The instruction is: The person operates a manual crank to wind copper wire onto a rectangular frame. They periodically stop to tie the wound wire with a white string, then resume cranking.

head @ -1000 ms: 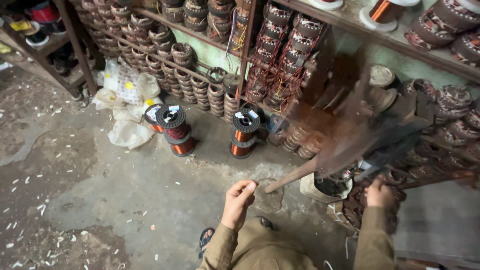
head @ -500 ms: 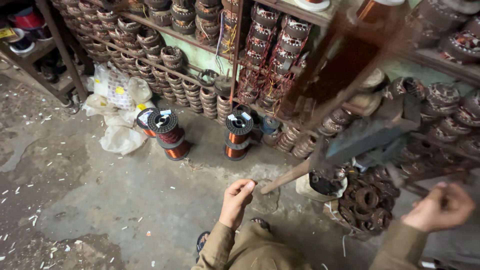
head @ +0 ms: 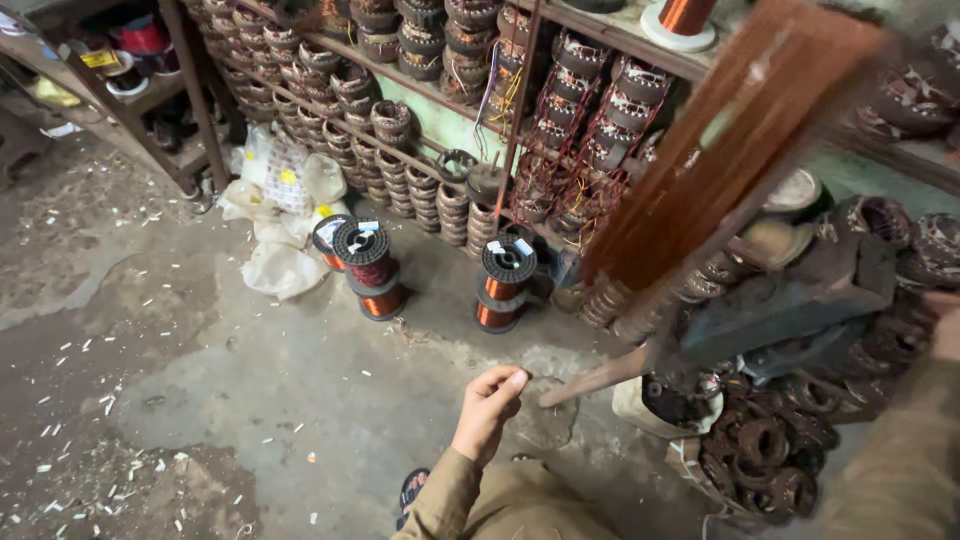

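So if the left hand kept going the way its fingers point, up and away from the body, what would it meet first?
Probably the black-capped copper wire spool standing on the concrete floor. The left hand points roughly at it, with only bare floor between; depth is hard to judge.

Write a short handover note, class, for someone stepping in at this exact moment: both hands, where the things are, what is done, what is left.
Left hand: raised over the floor, fingers pinched together; whether a wire runs through them cannot be told.
Right hand: only its edge shows at the frame's right side, grip hidden.
Winding frame: blurred, carrying a copper coil, on a dark metal stand.
Copper wire spools stand on the floor by the shelves.
Done: many copper turns sit on the frame.
Left: cannot be told from this view.
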